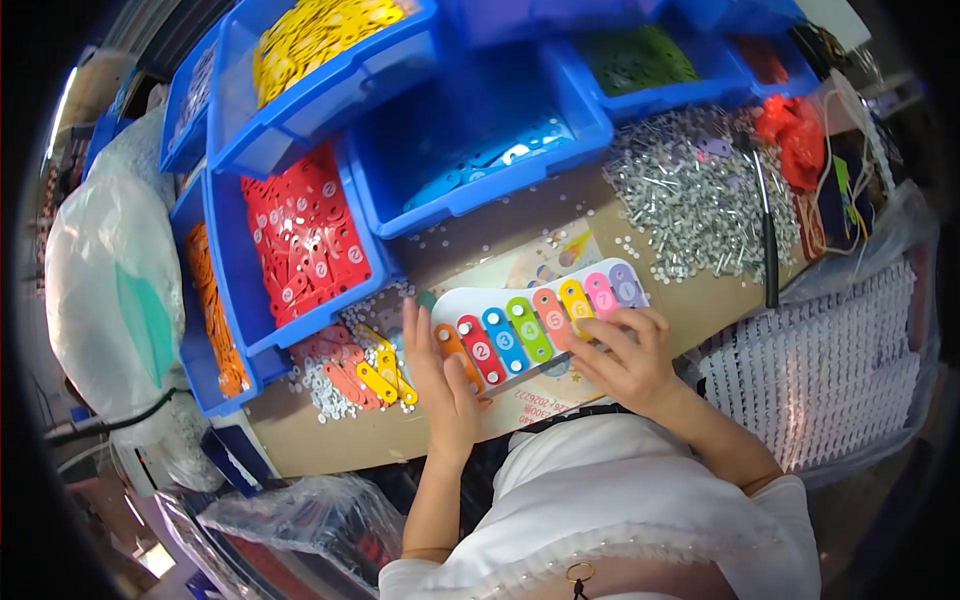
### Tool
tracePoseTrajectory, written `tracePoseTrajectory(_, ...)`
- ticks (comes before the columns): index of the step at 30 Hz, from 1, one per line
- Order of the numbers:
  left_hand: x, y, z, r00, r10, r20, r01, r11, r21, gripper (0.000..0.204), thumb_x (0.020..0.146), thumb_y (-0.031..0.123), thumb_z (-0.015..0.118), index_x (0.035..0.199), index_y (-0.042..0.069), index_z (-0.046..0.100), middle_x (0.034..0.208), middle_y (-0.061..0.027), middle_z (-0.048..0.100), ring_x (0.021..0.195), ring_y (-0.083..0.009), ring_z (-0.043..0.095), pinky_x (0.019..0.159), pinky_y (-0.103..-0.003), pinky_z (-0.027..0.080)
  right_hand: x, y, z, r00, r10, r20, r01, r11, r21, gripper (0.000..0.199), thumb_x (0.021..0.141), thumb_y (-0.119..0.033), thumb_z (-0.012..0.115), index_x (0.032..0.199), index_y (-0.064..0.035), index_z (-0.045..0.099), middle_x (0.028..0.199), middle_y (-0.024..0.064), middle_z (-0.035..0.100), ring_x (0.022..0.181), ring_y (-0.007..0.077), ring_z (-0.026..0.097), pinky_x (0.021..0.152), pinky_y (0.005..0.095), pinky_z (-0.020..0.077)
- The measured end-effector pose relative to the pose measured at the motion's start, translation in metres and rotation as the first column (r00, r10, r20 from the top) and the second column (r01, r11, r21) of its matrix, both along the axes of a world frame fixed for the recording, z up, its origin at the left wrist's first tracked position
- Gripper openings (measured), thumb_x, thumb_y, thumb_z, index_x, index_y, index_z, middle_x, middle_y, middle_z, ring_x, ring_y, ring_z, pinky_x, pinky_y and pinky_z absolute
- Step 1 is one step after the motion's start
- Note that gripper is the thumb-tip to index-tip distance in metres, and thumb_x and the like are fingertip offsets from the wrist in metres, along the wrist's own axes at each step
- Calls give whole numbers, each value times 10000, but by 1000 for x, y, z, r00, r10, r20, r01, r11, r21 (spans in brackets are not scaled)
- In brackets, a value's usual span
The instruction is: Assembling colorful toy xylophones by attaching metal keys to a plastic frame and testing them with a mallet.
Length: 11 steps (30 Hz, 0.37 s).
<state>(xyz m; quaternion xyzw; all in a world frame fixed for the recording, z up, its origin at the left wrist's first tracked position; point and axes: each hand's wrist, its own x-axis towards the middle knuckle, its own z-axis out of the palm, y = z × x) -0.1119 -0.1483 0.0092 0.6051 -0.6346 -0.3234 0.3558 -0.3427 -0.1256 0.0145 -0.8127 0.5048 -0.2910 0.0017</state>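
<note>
A toy xylophone (pixel 515 335) with a white base and a row of coloured bars lies slanted on the work surface. White pin heads show at the ends of several bars toward its left. My left hand (pixel 437 385) stands at the left end beside the orange bar, fingers stretched upward and thumb apart, holding nothing. Toward the right end, my right hand (pixel 632 362) bends its fingers over the near edge, with fingertips on the bars around the yellow one (pixel 577 300). It covers the near ends of the pink and purple bars.
Blue bins hold red (pixel 305 235), yellow (pixel 320 45), blue (pixel 490 165) and orange bars. A heap of metal pins (pixel 690 190) lies at the far right beside a black-handled hammer (pixel 770 250). Loose yellow bars (pixel 385 370) and white washers (pixel 330 395) lie left of my left hand.
</note>
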Motion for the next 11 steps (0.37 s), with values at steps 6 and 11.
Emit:
tracePoseTrajectory(6,-33,-5,3,967,-237,93,253,865,-434,441,852,31,633,1267,39,487,1410,-252,405,1284,-400,422,1068,-479,315,-46,91,-22,850,-499,168,485,867,119,203,700,-26,740,894,-80,706,885,56,573,807,262,533,721,361,436)
tracePoseTrajectory(11,-84,1,0,798,-594,100,563,676,-476,94,915,104,605,994,53,603,1169,-117,527,1162,-281,485,1049,-437,355,-71,302,-150,-123,-992,-19,827,-113,551,219,887,-145,655,1087,-61,633,968,145,602,899,260,577,796,354,463)
